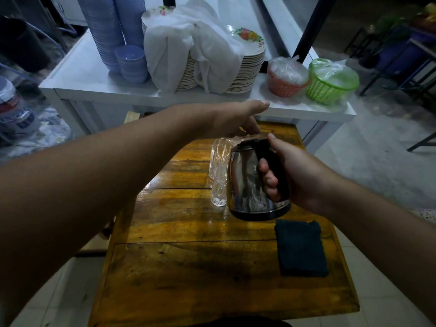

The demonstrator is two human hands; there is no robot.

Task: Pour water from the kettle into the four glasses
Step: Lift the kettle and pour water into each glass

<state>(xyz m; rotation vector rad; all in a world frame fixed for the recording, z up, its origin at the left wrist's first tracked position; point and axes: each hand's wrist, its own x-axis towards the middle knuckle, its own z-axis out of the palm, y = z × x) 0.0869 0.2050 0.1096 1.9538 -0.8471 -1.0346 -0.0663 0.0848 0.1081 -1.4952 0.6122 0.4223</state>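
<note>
Steel and black plastic, the kettle [253, 180] hangs just above the wooden table [188, 267], lifted and tipped away from the person toward the far side; the right hand [299, 175] is clamped round its black handle, fingers curled through the loop and thumb pressed near the top; the left hand [236, 121] reaches across and rests its fingers on the lid at the far edge of the kettle, seemingly steadying it, though the fingertips themselves are hidden behind the lid; the glasses [219, 175] stand in a close row just left of the kettle, touching or nearly touching one another, and the kettle's body hides part of the row, so I can make out two or three and cannot count all four; the nearest glass looks clear and I cannot tell whether there is any water in it, nor in the ones behind; no stream of water shows, since the spout faces away and is covered; my guess is that the pouring is under way at the far end of the row or about to start, with most of the glasses left to fill; a dark folded cloth [300, 249] lies on the table near the right wrist, well clear of the glasses, handy for spills.
</note>
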